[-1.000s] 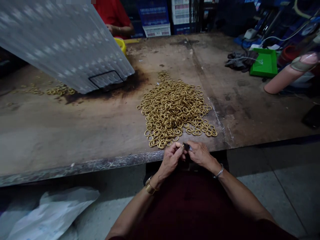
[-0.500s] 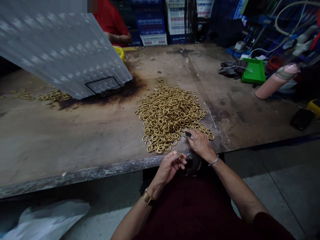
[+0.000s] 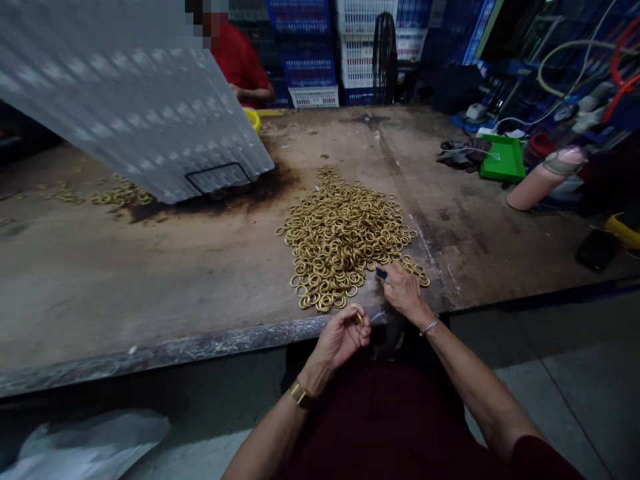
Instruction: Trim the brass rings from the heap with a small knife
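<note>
A gold-coloured ring (image 3: 359, 319) is pinched between the thumb and fingers of my left hand (image 3: 342, 335), just off the front edge of the table. My right hand (image 3: 403, 291) is closed around a small tool with a black end (image 3: 383, 274), its exact kind unclear. That hand rests by the near right side of a large heap of gold-coloured rings (image 3: 345, 230), beside a few loose ones. Its fingertips are partly hidden from me.
A tall grey ribbed panel (image 3: 165, 127) leans over the wooden table (image 3: 200, 267) at the left, with scattered rings behind it. A pink bottle (image 3: 543, 179) and a green tray (image 3: 503, 159) stand on the right. Across the table sits a person in red (image 3: 245, 67).
The ring in my left hand has turned and shows more plainly between the fingertips. My right hand keeps its place by the heap, still holding the tool. The whole view has shifted slightly.
</note>
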Demonstrator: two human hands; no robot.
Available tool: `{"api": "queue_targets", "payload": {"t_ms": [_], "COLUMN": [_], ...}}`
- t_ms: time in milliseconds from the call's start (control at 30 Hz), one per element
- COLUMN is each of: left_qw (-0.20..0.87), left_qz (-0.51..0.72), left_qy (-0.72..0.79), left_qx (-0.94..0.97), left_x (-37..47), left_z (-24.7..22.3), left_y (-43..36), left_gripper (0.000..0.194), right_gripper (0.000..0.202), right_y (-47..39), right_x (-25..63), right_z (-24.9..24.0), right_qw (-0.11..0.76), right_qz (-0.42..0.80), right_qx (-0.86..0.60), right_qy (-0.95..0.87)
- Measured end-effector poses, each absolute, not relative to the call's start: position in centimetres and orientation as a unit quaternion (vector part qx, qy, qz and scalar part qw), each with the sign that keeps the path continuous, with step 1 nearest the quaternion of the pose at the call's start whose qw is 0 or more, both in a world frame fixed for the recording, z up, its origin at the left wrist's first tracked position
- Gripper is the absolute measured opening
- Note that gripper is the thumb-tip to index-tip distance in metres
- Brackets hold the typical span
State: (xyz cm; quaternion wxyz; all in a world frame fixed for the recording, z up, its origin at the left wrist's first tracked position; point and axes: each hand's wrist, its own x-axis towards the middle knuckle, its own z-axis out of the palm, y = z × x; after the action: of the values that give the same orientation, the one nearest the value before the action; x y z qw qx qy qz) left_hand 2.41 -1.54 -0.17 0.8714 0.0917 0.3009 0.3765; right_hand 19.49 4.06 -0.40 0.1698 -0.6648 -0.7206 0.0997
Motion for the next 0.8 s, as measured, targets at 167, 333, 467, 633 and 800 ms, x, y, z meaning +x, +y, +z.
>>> {"api": "queue_targets", "payload": {"t_ms": [167,333,467,633,800], "left_qw": [0.825,0.677,0.631,0.606,0.548], "left_qz": [0.425,0.488,0.444,0.455,0.498], "left_qy": [0.351,0.455,0.480,0.490,0.498], "left_qx": [0.124,0.310,0.418,0.430,0.452], "left_x": [2.8,3.1,3.1,2.9,2.7], "left_z": [0.2,0.0,-0.2,-0.4,-0.8], "left_y": [-0.7,0.7,1.2,0.9,0.4], "left_gripper": [0.033,0.037,0.038,0.029,0.021], "right_gripper": [0.015,0.017,0.017,0.016,0.022], "right_y": [4.7,4.1,3.3,3.2,2.9], "right_x": [19.5,18.7,17.9,17.1,16.5], "right_z": [-0.9,-0.1,0.3,0.1,-0.4], "right_qw": [0.316,0.369,0.380,0.387,0.379], "right_qz": [0.153,0.226,0.292,0.362,0.460], "right_qx": [-0.578,-0.491,-0.463,-0.497,-0.544], "right_qy": [-0.737,-0.756,-0.746,-0.687,-0.591]}}
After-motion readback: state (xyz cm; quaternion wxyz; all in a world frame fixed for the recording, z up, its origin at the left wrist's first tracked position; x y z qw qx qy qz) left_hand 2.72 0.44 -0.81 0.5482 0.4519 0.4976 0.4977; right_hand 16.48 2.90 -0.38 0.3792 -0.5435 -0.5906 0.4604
